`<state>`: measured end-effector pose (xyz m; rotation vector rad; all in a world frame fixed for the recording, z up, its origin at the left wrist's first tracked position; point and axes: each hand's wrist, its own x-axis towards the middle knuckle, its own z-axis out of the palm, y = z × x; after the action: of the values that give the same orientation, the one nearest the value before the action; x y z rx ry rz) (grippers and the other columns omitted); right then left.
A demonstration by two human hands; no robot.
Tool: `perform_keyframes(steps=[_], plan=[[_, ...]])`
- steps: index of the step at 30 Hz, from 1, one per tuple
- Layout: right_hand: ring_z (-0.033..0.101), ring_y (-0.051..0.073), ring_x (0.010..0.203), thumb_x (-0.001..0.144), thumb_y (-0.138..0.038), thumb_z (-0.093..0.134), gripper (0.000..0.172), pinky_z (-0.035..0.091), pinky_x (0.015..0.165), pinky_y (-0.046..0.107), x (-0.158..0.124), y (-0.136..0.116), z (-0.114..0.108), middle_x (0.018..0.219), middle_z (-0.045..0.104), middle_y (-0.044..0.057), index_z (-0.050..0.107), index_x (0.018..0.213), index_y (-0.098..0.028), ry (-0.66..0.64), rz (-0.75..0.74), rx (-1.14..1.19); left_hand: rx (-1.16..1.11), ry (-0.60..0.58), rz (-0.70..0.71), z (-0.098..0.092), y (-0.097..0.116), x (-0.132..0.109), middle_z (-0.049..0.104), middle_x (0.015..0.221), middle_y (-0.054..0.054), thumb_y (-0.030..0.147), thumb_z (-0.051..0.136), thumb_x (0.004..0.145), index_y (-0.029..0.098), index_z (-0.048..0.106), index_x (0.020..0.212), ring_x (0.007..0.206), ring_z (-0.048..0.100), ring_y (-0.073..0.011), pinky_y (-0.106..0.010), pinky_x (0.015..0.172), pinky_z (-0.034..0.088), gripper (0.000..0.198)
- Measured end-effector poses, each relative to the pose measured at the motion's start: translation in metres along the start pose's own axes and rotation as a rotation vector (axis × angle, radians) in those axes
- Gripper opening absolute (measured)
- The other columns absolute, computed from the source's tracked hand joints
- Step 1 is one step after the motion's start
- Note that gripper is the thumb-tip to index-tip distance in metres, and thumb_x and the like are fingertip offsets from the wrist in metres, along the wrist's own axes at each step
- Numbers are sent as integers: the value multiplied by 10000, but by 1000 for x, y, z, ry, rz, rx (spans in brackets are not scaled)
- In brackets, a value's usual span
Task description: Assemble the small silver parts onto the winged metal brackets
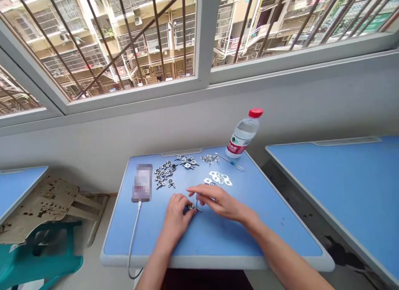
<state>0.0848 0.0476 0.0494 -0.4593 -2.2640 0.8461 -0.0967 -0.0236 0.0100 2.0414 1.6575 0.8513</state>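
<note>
On the blue desk (pixel 230 236), my left hand (pixel 177 215) is closed round a small metal fitting (pixel 193 206), holding it low over the surface. My right hand (pixel 215 199) reaches in from the right, its index finger stretched above the fitting. The thumb and other fingers come together at a thin metal piece (pixel 197 202), too small to name. Just beyond the right hand lie flat oval metal plates (pixel 220 177) and some dark rings (pixel 213 183), partly hidden by the hand. Several round metal fittings with stems (pixel 165 173) are grouped behind my left hand.
More metal fittings (pixel 187 162) and thin bent metal pieces (pixel 210 158) lie along the back. A blue-and-clear pen-like tool (pixel 232 162) rests near a red-capped water bottle (pixel 243 136). At left, a phone (pixel 142 184) trails a white cable (pixel 134 236) over the front edge.
</note>
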Motion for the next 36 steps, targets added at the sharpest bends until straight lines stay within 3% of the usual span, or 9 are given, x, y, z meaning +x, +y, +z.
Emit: perform_keyframes(steps=[4,7,10,14,16,20,23,28,36], plan=[[587,128,602,987,-223,451,229,490,610,257,1,1,6,724,687,42,669,945,-166,117,-19,-80,8,-7,18,0,1,1,642,885,-12,100,649,816,203,614,851,874,556,-197,-331,771,476,114],[529,122,561,983,-290,484,274,430,544,234,3,0,15,638,609,18,624,783,-166,192,-32,-158,19,-14,22,-1,2,1,636,875,-13,115,641,831,201,617,856,870,554,-202,-333,768,475,93],[536,129,599,1002,-260,428,253,436,562,239,3,-2,15,699,617,30,642,910,-160,166,-68,-162,17,-9,23,-2,2,1,636,884,-16,119,649,834,199,618,865,880,554,-206,-338,776,474,91],[615,147,773,990,-168,412,263,489,698,270,0,-6,0,906,688,69,620,1151,-179,7,-13,-48,-1,-3,15,-2,2,1,640,902,-13,97,655,823,201,613,852,897,564,-204,-334,786,476,117],[630,146,789,981,-152,422,252,493,721,271,0,-6,-3,926,711,67,635,1113,-178,-6,-3,0,-3,-4,12,-2,2,1,635,891,-9,96,656,822,202,609,850,884,560,-199,-326,772,473,119],[570,132,589,969,-236,501,212,457,595,250,2,-1,6,671,666,22,653,835,-172,137,8,-65,-8,-8,16,-1,1,1,625,876,-9,103,661,824,201,599,847,866,541,-198,-319,755,461,118],[576,135,603,984,-241,463,214,458,582,249,1,2,12,705,670,37,645,898,-169,184,-6,-98,-23,-7,16,1,-1,1,625,881,-14,109,649,830,208,598,839,873,539,-205,-325,756,459,112],[619,129,689,995,-178,390,272,503,677,264,-1,-1,2,912,710,64,615,1148,-192,12,33,5,-50,-24,-6,1,-2,1,626,901,-25,136,622,850,220,598,849,884,540,-217,-350,772,464,87],[528,114,528,1005,-292,440,288,433,548,236,0,5,5,633,622,5,644,827,-192,151,53,-85,-50,1,18,3,-3,1,611,865,-23,141,633,845,211,578,837,862,539,-211,-336,749,462,89]])
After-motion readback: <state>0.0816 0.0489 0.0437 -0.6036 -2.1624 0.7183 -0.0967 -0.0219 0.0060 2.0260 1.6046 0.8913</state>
